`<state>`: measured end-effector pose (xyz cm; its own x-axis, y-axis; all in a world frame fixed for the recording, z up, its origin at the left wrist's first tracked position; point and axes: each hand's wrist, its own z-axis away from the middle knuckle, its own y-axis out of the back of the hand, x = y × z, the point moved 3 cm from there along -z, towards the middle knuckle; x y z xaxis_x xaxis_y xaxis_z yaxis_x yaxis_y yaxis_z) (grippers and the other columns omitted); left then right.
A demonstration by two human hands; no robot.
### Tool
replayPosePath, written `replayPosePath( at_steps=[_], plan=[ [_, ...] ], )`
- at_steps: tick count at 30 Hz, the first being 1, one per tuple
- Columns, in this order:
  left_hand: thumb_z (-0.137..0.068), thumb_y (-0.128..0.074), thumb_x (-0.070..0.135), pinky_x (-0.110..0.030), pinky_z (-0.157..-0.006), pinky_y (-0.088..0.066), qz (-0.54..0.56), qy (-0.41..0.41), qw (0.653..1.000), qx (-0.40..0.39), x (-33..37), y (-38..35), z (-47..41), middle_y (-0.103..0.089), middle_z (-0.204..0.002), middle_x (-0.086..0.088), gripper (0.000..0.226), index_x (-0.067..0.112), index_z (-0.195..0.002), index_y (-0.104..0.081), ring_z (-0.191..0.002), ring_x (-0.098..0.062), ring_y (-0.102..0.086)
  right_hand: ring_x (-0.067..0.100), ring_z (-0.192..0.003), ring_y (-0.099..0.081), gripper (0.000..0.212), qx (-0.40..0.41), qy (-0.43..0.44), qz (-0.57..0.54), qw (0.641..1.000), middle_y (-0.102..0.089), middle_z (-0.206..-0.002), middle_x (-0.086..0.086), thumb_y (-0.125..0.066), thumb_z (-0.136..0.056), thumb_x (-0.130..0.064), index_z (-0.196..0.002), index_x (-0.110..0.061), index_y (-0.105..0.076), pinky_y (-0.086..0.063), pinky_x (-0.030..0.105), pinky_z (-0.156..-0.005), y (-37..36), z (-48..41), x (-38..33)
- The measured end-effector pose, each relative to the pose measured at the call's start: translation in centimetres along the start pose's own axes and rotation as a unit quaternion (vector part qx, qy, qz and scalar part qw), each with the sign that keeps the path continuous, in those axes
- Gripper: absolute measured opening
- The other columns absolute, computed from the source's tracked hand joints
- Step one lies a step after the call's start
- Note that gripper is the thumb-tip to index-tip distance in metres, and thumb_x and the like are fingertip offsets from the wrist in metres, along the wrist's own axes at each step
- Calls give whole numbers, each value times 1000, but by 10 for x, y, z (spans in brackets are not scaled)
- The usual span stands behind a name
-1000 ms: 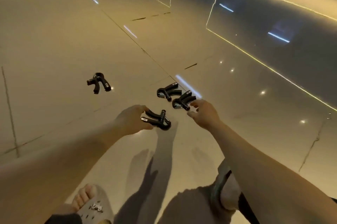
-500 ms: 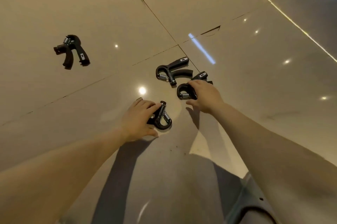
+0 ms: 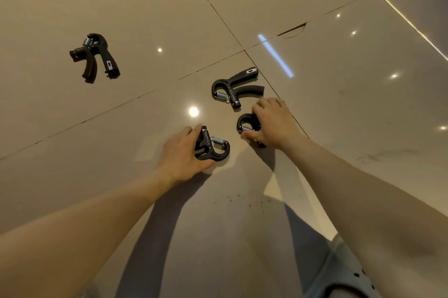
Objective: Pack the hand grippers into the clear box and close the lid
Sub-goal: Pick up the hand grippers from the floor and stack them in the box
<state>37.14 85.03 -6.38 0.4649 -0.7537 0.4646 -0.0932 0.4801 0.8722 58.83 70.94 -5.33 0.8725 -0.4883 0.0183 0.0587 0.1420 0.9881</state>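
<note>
- No box or other container showed in the head view; all four black hand grippers lay loose on the glossy tiled floor [image 3: 339, 127].
- The left hand [image 3: 180, 153] was curled around the handles of the nearest gripper [image 3: 213, 148], thumb under its looped end, spring facing up.
- The right hand [image 3: 275, 124] was closed over the second gripper [image 3: 246, 125], covering its handles; only the loop and spring showed.
- A third gripper [image 3: 236, 90] lay untouched just beyond the right hand, handles pointing right.
- The fourth gripper [image 3: 95, 57] lay well apart at the far left.
- Compared with half a second before, both hands had tightened onto their grippers, and the right hand hid more of its one.
</note>
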Motion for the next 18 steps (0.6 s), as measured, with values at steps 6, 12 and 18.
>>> replayPosePath(
  at_steps=[6, 12, 18],
  plan=[
    [-67, -73, 65, -38, -84, -50, 24, 79, 996, 27, -9, 10, 19, -56, -115, 3, 96, 23, -146, -39, -102, -23, -59, 17, -78, -48, 59, 28, -123, -62, 990, -53, -88, -1, -56, -84, -74, -100, -16, -56, -43, 31, -72, -14, 38, -24],
    [-64, -77, 65, -34, -80, -47, 74, 95, 992, 48, -7, 19, 43, -54, -112, 8, 101, 24, -147, -38, -102, -18, -58, 16, -79, -53, 58, 30, -232, -180, 955, -54, -110, 3, -58, -90, -65, -117, -13, -55, -42, 26, -66, -27, 86, -48],
    [-62, -81, 64, -31, -73, -42, 89, 66, 991, 74, 6, 37, 81, -51, -102, 11, 94, 26, -139, -43, -93, -14, -55, 13, -80, -52, 53, 70, -282, -309, 905, -56, -112, 1, -61, -92, -59, -119, -15, -56, -39, 27, -67, -11, 119, -70]
  ],
)
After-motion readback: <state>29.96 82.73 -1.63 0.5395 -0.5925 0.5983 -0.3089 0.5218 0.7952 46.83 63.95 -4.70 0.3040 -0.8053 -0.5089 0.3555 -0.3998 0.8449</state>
